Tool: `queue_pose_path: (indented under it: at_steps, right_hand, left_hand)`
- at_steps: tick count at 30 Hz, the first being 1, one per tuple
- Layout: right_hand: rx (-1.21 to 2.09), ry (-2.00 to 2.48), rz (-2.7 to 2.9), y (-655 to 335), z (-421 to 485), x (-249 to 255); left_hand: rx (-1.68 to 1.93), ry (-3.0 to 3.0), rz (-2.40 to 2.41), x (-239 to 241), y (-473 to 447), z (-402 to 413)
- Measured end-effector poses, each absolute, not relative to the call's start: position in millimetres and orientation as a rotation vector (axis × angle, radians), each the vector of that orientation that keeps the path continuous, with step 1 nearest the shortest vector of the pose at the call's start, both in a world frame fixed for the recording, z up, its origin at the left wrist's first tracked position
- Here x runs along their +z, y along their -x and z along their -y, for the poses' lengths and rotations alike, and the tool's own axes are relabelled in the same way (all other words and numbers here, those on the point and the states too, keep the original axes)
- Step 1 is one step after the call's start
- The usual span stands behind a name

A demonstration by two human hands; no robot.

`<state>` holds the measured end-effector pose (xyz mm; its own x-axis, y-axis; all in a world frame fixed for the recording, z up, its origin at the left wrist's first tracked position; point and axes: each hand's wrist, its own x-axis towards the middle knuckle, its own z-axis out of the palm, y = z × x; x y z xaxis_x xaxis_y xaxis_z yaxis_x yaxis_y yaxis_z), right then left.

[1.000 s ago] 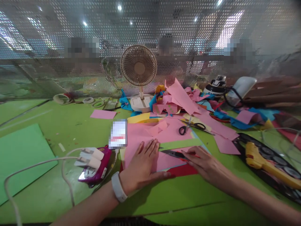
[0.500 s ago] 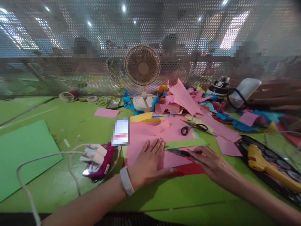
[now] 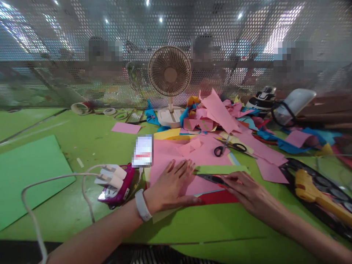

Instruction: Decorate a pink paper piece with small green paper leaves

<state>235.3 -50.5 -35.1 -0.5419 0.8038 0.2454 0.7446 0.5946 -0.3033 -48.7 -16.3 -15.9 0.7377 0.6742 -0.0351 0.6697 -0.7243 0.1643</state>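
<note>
My left hand [image 3: 174, 185] lies flat with its fingers stretched over stacked pink paper [image 3: 165, 148]. Its thumb reaches the red paper [image 3: 217, 197] at the stack's near edge. My right hand [image 3: 244, 187] is closed around a dark, pointed cutting tool [image 3: 210, 178]; its handle is hidden by the fingers, so I cannot tell its exact kind. The tip points left at my left fingertips, over the pink sheets. A light green paper strip [image 3: 220, 169] lies just beyond the tool. Black-handled scissors [image 3: 224, 147] rest on the pink paper farther back.
A phone [image 3: 142, 151] and a purple power bank [image 3: 117, 192] with white plugs and cables sit left. Green card [image 3: 30, 179] lies far left. A fan [image 3: 169, 73] and heaped paper scraps [image 3: 217, 110] stand behind. At right, a yellow glue gun [image 3: 308, 187] lies on a black tray.
The view has shifted slightly. My left hand stays flat on the paper and my right hand keeps its hold on the dark tool, with little visible movement.
</note>
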Motion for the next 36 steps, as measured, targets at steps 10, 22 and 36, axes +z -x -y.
queue_pose_path:
  at_steps: [10,22,36]
  right_hand:
    - [0.288,1.198,2.469,-236.9,47.5,-34.3]
    - [0.374,1.161,2.502,-236.6,47.8,-30.7]
    - [0.055,1.384,2.291,-276.2,20.4,-21.6]
  left_hand:
    - [0.029,-2.731,-1.066,-14.1,49.8,14.1]
    - [0.026,-2.703,-1.078,-14.2,49.4,14.6]
    - [0.152,-2.654,-1.134,-10.4,47.0,13.4]
